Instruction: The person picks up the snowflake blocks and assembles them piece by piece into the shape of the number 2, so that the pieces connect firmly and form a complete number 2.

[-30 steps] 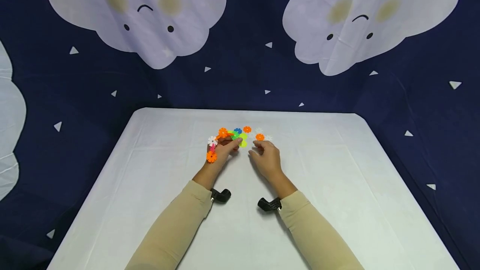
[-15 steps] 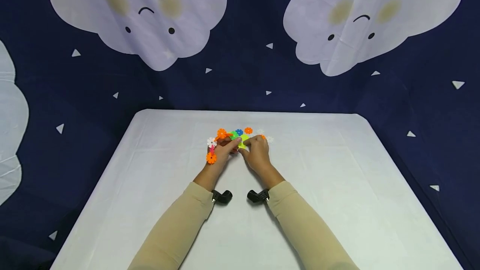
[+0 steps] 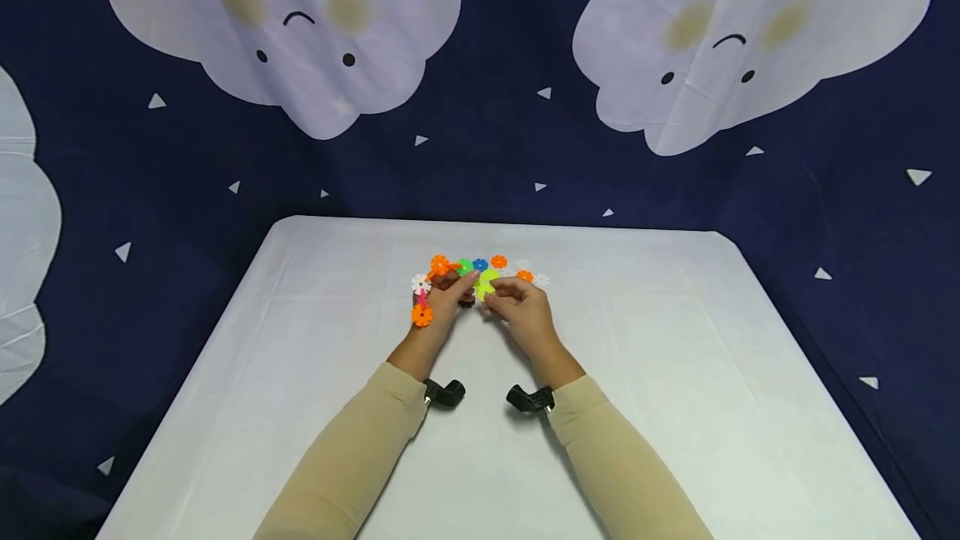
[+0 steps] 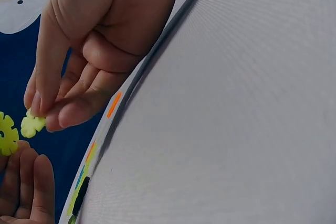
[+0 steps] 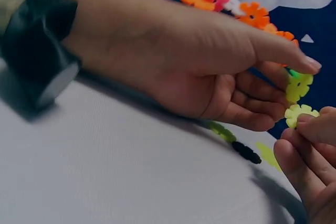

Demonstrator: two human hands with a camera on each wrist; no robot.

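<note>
Across the white table (image 3: 645,357), toward twelve o'clock, our left hand (image 3: 444,300) pinches the flower-disc chain (image 3: 439,264), our right hand (image 3: 529,313) a yellow disc (image 5: 295,112); both look light, stiff, slippery: we'd grip the notched rims.

Scanned all three views from my end; I can read no lettering, brands, numbers or signs.

hands (image 3: 528,315) drawn slightly apart, orange disc (image 3: 524,276) less hidden

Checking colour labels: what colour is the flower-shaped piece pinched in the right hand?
The piece is yellow-green, clearest in the right wrist view.
</note>
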